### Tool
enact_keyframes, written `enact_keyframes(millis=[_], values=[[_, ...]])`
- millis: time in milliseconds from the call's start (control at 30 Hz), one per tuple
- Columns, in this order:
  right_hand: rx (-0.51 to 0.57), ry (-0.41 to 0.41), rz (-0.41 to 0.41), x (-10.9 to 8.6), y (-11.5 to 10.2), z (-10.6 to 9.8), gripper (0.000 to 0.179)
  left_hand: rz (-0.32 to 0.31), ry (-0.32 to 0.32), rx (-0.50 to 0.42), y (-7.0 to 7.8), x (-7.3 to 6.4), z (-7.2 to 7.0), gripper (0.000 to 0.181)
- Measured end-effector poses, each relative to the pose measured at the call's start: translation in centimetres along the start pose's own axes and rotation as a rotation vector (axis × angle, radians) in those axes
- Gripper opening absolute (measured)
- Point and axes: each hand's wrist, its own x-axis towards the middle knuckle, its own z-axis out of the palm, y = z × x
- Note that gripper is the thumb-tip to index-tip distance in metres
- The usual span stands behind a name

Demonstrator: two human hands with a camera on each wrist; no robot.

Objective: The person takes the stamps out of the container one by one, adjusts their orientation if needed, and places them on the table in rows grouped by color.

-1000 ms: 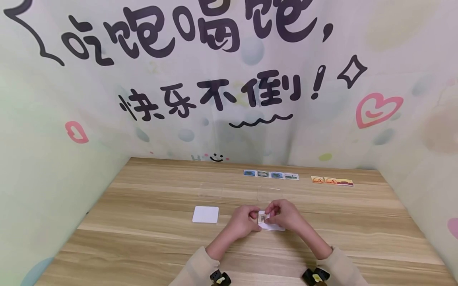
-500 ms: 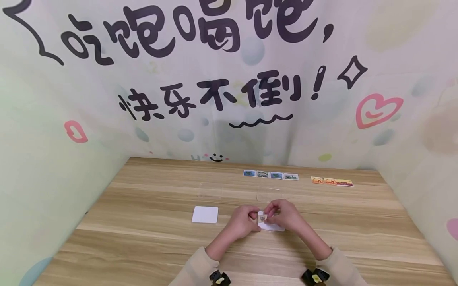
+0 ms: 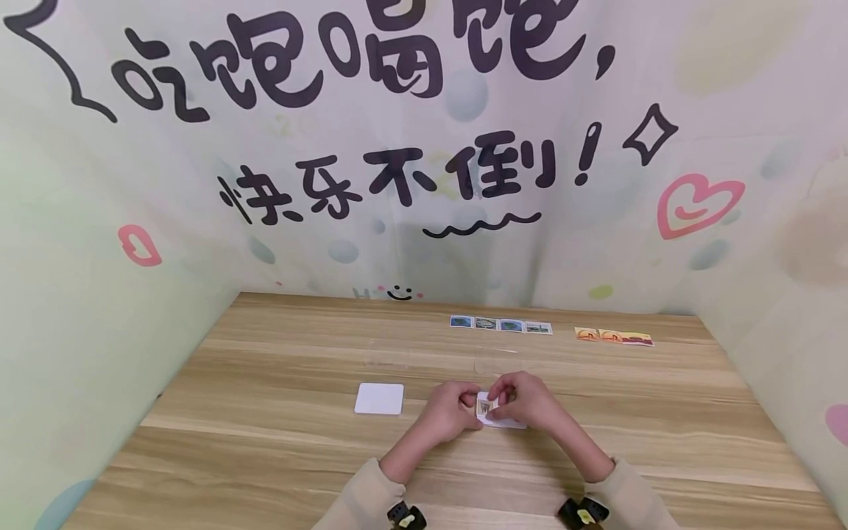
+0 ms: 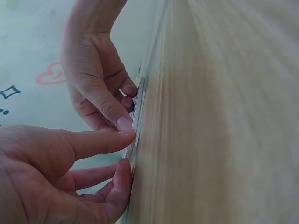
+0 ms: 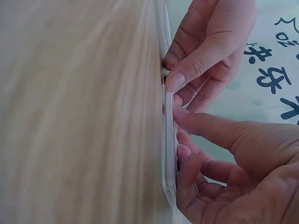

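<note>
A white card (image 3: 506,422) lies on the wooden table under both hands, with a small brown-toned stamp (image 3: 486,406) at its left end. My left hand (image 3: 450,412) holds the card's left end between thumb and fingers. From the right, my right hand (image 3: 528,400) reaches over the card, its thumb and curled fingers gripping the stamp at its right side and partly covering it. Seen edge-on in the right wrist view, the card (image 5: 169,140) lies flat along the table.
Another white card (image 3: 380,398) lies to the left. Behind are two clear plastic pieces (image 3: 387,354), faint against the wood. Farther back lie a row of bluish stamps (image 3: 513,325) and, right of it, a group of orange and yellow stamps (image 3: 612,336). A printed cloth wall (image 3: 397,250) borders the table.
My right fingers have shifted very slightly at the stamp. My left hand keeps its place on the card, and the other things lie as before.
</note>
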Motion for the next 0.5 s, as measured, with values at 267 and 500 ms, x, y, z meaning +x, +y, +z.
enact_keyframes(millis=[267, 500], values=[[-0.004, 0.023, 0.015, 0.08, 0.05, 0.10, 0.023, -0.004, -0.005, -0.006, -0.07, 0.00, 0.08, 0.049], [0.006, 0.006, -0.024, 0.11, 0.05, -0.12, 0.021, -0.007, 0.002, -0.003, -0.09, 0.07, 0.17, 0.051]])
